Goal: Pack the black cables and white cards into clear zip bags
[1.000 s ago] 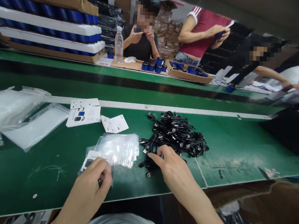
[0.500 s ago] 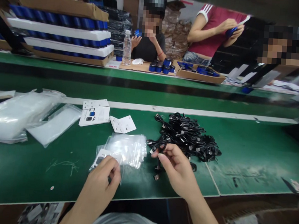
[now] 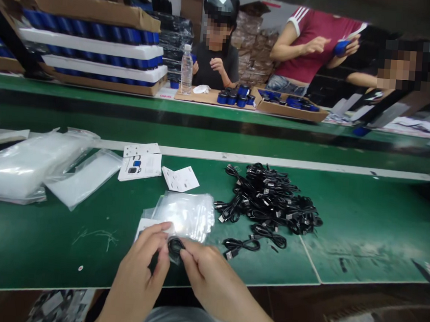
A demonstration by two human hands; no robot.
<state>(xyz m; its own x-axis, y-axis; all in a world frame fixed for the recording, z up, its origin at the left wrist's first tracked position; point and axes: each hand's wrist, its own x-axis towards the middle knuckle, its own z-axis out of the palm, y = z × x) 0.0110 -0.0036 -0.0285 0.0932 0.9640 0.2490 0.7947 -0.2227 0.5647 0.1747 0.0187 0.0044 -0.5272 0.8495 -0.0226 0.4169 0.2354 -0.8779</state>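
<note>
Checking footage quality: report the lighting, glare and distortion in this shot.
Head view: bright, even overhead light; glare streaks across the clear plastic bags; wide-angle distortion slants the green workbench; the top right corner falls dark; the small black cable coil between the left hand and right hand stays legible.

No wording is legible: the print on the near cards [image 3: 140, 167] and the red-lettered label [image 3: 167, 96] on the far bench is too small to read.
</note>
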